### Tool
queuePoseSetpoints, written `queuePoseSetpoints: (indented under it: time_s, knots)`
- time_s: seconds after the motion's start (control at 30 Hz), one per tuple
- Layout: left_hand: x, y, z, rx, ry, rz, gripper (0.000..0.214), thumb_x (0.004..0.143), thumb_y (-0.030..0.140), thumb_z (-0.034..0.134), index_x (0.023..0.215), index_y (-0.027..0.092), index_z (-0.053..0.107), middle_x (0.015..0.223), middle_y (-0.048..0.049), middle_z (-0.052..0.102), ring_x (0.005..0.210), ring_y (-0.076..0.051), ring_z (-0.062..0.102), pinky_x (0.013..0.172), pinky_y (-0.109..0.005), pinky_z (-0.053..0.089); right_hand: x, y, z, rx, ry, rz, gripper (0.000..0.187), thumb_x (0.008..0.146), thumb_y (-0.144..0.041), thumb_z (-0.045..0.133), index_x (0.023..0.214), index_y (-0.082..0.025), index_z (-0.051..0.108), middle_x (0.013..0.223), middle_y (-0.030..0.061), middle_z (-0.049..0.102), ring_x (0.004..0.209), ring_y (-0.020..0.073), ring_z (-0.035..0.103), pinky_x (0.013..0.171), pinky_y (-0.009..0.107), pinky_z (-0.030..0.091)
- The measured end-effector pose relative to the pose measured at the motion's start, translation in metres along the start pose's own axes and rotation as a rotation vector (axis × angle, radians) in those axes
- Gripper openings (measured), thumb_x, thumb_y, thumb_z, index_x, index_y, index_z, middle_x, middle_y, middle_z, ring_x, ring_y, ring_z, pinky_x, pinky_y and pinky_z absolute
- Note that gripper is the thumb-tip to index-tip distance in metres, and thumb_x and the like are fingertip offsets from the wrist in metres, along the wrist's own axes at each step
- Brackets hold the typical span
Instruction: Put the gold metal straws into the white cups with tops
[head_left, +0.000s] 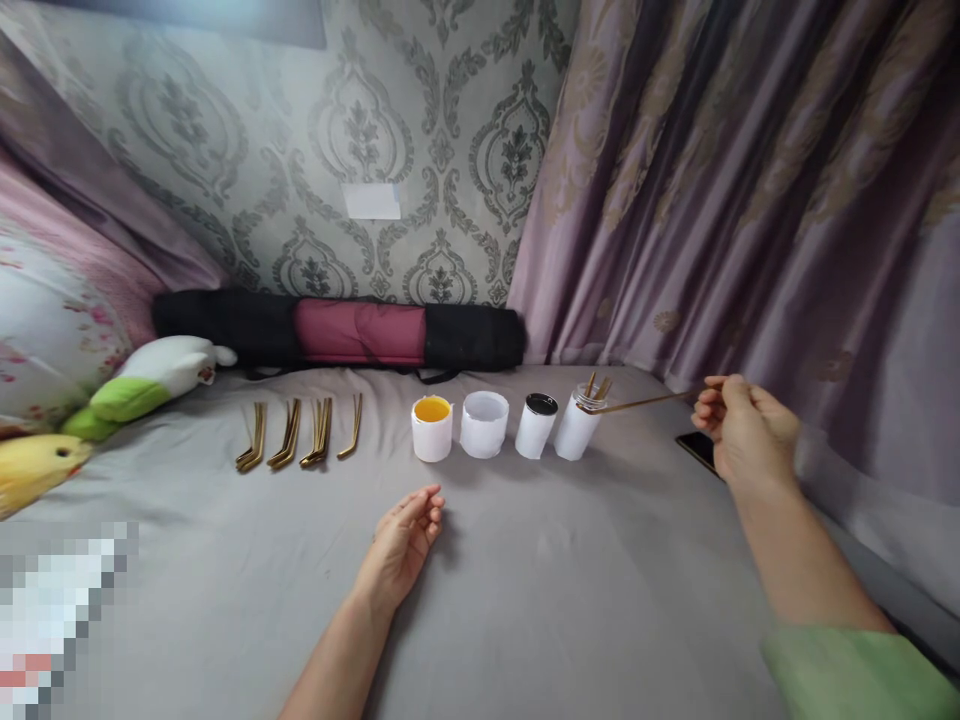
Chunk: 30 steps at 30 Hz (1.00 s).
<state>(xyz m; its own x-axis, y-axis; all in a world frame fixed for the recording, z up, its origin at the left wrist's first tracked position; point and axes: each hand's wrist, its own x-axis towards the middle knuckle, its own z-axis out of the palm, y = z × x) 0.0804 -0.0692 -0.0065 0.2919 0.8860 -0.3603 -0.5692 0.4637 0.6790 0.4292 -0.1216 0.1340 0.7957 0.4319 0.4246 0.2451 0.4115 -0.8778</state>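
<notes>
Gripping a slender gold rod (641,402) by its right end, the right hand (750,425) pinches with thumb and fingers drawn together, raised to the right of the white-wrapped jar (574,434). The rod's free end shows against the neck of that jar; contact with the rim cannot be confirmed. Further gold sticks (603,389) stand in the jar. The left hand (409,540), loosely curled with nothing visible in it, rests low over the grey sheet (570,600), near the yellow-lined cup (433,441). Judging by sheen and straightness, the rod is probably light, stiff and smooth; it may roll or slip under a loose pinch, while breakage appears unlikely. Hold the end for reach, or nearer mid-length for steadier control of the tip. Bent gold pieces (324,432) lie in four groups at left; for these, take the straight shank, clear of the bend
</notes>
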Motion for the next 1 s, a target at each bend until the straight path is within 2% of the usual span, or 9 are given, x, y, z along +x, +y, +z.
queuePoseSetpoints:
  time_s: [0.47,1.0]
  knots:
    - [0.001,0.001,0.001,-0.004,0.001,-0.01,0.015,0.074,0.011,0.053,0.088,0.008,0.059,0.073,-0.0059,0.057,0.055,-0.006,0.052,0.049,-0.017,0.045,0.018,-0.012,0.005,-0.052,0.069,-0.126,0.018,0.073,-0.03,0.052,0.068,-0.013,0.057,0.052,-0.0009,0.05,0.037,0.0062,0.044,0.032,0.019,0.034]
    - [0.002,0.0,-0.002,-0.007,0.005,-0.004,0.016,0.075,0.011,0.053,0.09,0.007,0.058,0.074,-0.0066,0.057,0.056,-0.007,0.052,0.05,-0.018,0.046,0.023,-0.021,0.026,-0.165,0.047,-0.211,0.022,0.077,-0.03,0.047,0.068,-0.012,0.055,0.049,-0.0027,0.048,0.033,0.0042,0.041,0.028,0.015,0.032]
